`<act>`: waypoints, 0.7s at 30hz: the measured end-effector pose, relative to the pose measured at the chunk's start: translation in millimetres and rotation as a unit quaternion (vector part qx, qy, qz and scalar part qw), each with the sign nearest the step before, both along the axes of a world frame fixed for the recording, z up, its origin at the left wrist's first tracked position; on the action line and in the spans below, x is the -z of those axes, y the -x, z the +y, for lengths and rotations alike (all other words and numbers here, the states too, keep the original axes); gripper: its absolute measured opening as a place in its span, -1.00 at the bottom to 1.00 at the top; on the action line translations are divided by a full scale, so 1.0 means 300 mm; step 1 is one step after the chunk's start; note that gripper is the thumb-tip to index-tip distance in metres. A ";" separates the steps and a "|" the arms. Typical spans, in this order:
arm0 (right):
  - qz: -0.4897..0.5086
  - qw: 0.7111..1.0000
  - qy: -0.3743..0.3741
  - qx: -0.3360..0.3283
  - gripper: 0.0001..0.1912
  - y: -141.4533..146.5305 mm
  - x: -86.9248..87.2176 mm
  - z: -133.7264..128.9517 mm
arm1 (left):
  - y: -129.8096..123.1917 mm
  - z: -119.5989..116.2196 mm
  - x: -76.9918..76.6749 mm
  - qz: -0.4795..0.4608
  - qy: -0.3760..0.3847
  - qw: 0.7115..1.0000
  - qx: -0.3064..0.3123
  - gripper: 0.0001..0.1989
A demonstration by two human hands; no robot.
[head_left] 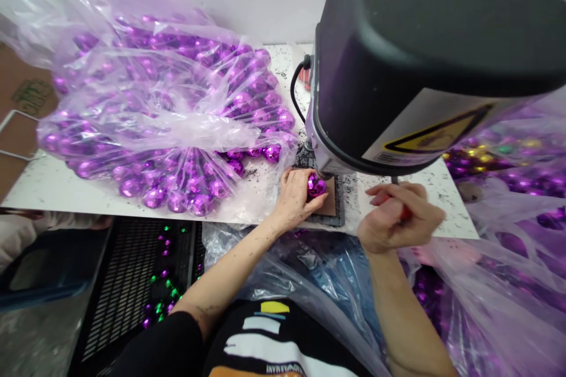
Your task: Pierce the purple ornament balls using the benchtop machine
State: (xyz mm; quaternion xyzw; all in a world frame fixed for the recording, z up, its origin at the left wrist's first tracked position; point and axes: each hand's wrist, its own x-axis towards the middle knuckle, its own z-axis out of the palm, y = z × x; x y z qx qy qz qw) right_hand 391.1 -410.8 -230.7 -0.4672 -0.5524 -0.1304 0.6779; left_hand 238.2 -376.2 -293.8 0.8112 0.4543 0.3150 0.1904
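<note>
My left hand [297, 195] is closed round a shiny purple faceted ball [316, 186]. It holds the ball on a brown block [328, 205] that lies on the dark metal base [339, 212] of a black drill press [380, 59]. The ball sits right below the machine's head; the drill tip is hidden. To the right, my right hand [400, 215] is wrapped round a red knob [405, 211], of which only a little shows between the fingers. A short dark rod [395, 179] shows just above that hand.
A clear plastic bag [190, 129] full of purple balls covers the table's left side. Dark shavings litter the white table [283, 68]. More bagged balls [522, 171] lie at right. A black crate [119, 283] with green and purple beads stands below left, near a cardboard box [22, 94].
</note>
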 end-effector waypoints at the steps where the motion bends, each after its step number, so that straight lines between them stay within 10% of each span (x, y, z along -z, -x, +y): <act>1: 0.004 1.000 -0.006 -0.001 -0.72 -0.007 -0.025 0.001 | 0.000 0.000 0.001 -0.001 -0.001 1.000 0.003 -0.64; 10: -0.041 0.995 0.018 0.085 -0.48 -0.058 -0.348 0.135 | 0.022 -0.023 0.002 -0.027 -0.019 0.999 0.028 -0.55; 17: 0.019 0.999 0.035 0.017 -0.45 -0.039 -0.349 0.150 | 0.124 -0.203 -0.095 0.021 0.029 0.986 0.164 -0.34; 21: 0.019 0.999 0.021 0.015 -0.39 -0.047 -0.344 0.161 | 0.197 -0.078 -0.117 -0.006 0.019 0.995 0.098 -0.69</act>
